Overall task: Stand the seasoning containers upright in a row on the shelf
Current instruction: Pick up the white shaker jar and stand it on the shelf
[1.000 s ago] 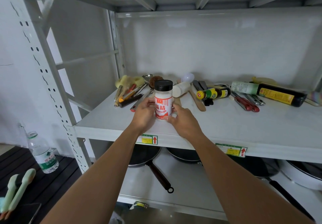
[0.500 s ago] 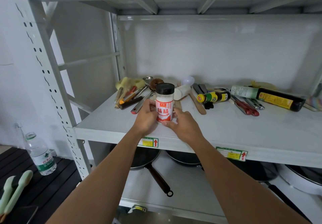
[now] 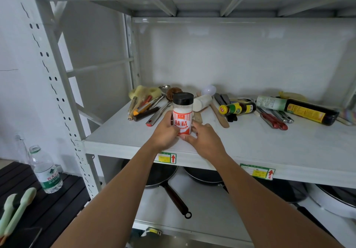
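A clear seasoning jar [image 3: 182, 112] with a black cap and a red-and-white label stands upright near the front of the white shelf [image 3: 250, 141]. My left hand [image 3: 163, 132] wraps its left side, and my right hand [image 3: 204, 139] touches its lower right with the fingertips. Behind it a white container [image 3: 202, 102] lies on its side. A small yellow-capped sauce bottle [image 3: 238, 108] lies to the right. Further right lies a large dark soy sauce bottle [image 3: 300, 109] with a green and yellow label.
Utensils are piled at the shelf's back left [image 3: 146, 105], with a wooden spatula [image 3: 219, 114] and red-handled tools [image 3: 273, 120] across the middle. Pans [image 3: 163, 176] sit on the lower shelf. A water bottle [image 3: 45, 170] stands on a black surface at left.
The view has shifted slightly, and the jar sits a little lower and nearer the shelf front between both hands. My grip looks the same.
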`<state>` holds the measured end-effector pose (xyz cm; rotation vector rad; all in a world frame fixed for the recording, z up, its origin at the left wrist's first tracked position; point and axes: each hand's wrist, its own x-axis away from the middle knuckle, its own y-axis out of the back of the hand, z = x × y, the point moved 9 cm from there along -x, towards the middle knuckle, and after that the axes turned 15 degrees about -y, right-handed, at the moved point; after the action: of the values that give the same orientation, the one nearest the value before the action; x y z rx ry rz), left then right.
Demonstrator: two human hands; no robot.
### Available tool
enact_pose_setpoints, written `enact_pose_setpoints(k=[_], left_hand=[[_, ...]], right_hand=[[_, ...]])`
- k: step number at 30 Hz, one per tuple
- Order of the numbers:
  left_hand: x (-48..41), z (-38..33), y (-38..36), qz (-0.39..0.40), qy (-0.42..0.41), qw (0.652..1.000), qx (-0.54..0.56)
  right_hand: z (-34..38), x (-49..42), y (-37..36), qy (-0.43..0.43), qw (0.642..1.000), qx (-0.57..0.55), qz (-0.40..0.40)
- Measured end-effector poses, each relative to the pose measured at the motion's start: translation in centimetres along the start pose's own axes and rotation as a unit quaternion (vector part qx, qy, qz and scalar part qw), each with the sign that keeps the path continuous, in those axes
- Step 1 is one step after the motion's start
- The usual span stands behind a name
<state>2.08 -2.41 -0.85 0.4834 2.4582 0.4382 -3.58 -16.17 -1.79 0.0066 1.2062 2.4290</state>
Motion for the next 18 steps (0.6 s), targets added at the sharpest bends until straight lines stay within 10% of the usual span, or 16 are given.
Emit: enact_pose_setpoints(k=[18], left_hand=[[1.1,-1.5,0.4,0.007,0.029,0.992,0.121]], right_hand=[[1.9,2.6,4.2,-0.001,0.985,-0.169,-0.033]])
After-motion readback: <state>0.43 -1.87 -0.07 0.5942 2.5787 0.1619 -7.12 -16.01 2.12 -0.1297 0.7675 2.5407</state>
